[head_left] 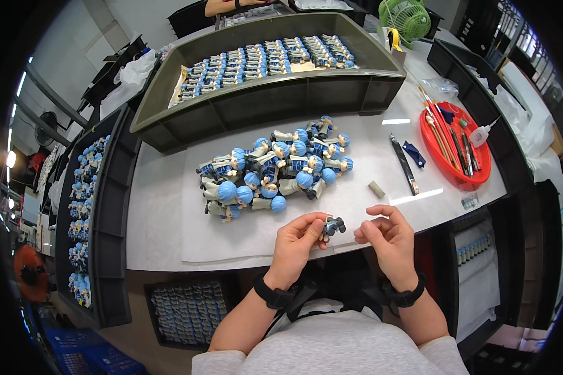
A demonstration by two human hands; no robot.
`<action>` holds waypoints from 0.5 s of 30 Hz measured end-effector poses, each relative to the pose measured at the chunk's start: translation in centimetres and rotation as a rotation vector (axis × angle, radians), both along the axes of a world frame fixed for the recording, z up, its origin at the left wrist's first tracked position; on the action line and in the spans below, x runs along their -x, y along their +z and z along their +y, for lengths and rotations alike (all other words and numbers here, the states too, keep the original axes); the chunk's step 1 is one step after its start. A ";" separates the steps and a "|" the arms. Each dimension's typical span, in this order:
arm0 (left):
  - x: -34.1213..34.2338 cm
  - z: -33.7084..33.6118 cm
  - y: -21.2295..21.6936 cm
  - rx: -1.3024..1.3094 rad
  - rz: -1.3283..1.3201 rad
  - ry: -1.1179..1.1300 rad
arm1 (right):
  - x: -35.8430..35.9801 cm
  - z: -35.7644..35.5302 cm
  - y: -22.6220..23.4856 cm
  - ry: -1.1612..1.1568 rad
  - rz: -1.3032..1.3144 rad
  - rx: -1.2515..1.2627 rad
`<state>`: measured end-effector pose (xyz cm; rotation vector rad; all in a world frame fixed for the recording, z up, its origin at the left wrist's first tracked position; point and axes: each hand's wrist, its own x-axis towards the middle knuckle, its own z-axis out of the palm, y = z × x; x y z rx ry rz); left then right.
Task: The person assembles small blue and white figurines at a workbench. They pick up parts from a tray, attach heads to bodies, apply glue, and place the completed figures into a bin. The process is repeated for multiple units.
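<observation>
My left hand pinches a small figurine between thumb and fingers, its dark feet pointing up and to the right. Most of the figurine's body is hidden by my fingers. Just to the right, my right hand hovers over the table's near edge with bent fingers apart, and I see nothing in it. Beyond my hands, a loose pile of blue-haired figurines in grey and blue clothes lies on a white sheet. A small grey-green block rests above my right hand.
A large dark crate of figurines in rows stands at the back. Another crate is at left. On the right lie a black tool and a red basket of brushes. A green fan and a person's arm are behind.
</observation>
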<state>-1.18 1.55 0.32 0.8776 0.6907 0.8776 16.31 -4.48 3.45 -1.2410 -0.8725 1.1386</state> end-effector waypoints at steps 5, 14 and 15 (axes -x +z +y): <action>0.1 0.1 0.0 0.044 -0.034 -0.028 | -0.2 -0.5 0.2 -0.044 -0.162 -0.095; -0.3 -0.5 1.4 -0.009 0.045 -0.019 | -1.5 -1.4 -0.3 0.026 -0.053 -0.049; -0.2 -0.6 1.4 -0.061 0.057 -0.018 | -1.5 -1.3 -0.2 0.035 -0.033 -0.036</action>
